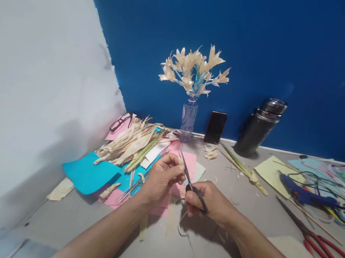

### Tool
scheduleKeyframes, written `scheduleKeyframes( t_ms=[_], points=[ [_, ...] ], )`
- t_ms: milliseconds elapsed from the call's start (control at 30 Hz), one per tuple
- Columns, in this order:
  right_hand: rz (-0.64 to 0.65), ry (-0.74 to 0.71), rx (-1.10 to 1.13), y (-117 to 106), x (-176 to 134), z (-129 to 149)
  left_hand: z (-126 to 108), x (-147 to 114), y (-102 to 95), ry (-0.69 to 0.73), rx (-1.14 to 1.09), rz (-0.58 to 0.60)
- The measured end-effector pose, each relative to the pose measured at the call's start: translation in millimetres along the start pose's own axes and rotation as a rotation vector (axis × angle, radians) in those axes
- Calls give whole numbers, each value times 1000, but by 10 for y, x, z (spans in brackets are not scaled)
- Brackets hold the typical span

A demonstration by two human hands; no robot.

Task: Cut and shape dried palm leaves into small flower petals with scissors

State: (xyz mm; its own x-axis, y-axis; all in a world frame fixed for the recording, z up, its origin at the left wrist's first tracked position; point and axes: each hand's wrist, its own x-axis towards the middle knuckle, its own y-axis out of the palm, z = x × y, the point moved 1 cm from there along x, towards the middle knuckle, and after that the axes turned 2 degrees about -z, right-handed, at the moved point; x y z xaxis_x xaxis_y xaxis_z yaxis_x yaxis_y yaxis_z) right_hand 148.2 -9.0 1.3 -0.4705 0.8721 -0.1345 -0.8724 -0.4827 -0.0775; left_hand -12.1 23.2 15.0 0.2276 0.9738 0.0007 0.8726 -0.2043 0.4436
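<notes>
My right hand (210,198) grips a small pair of black-handled scissors (188,174), with the blades pointing up and away from me. Close beside the blades, my left hand (161,179) is closed in a pinch; what lies between its fingertips is too small to make out. Below the hands, pink paper sheets (159,209) and thin strips lie on the grey table (152,256). To the left of my left hand is a pile of dried corn husks (131,142), near a bright blue paper sheet (91,173).
A clear bottle (188,120) holds husk flowers (195,69) against the blue wall. A phone (215,127) and a dark flask (259,129) stand to its right. Large red-handled scissors (320,246), a blue glue gun (306,193) and yellow paper (275,173) lie at right; eyeglasses (121,123) lie at left.
</notes>
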Motion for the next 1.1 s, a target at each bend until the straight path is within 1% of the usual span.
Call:
scheduleKeyframes(
  t_ms=[167,467,567,700,800,967,1100],
  points=[
    [-4,-1,-5,1,7,-1,3,5,-4,-3,2,2],
    [-68,43,-7,-6,19,-36,-34,-18,23,-24,0,7],
    [-49,44,7,-6,15,-27,-44,-22,28,-25,-1,13],
    [9,17,38,1,7,-15,-44,-20,27,-29,-3,15],
    [21,7,40,5,6,-22,-37,-15,21,-38,-4,9],
    [-48,30,-43,-6,13,-53,-46,-14,20,-50,17,-8],
    [-50,57,20,0,14,-43,-58,-16,19,-66,24,-4]
  ],
)
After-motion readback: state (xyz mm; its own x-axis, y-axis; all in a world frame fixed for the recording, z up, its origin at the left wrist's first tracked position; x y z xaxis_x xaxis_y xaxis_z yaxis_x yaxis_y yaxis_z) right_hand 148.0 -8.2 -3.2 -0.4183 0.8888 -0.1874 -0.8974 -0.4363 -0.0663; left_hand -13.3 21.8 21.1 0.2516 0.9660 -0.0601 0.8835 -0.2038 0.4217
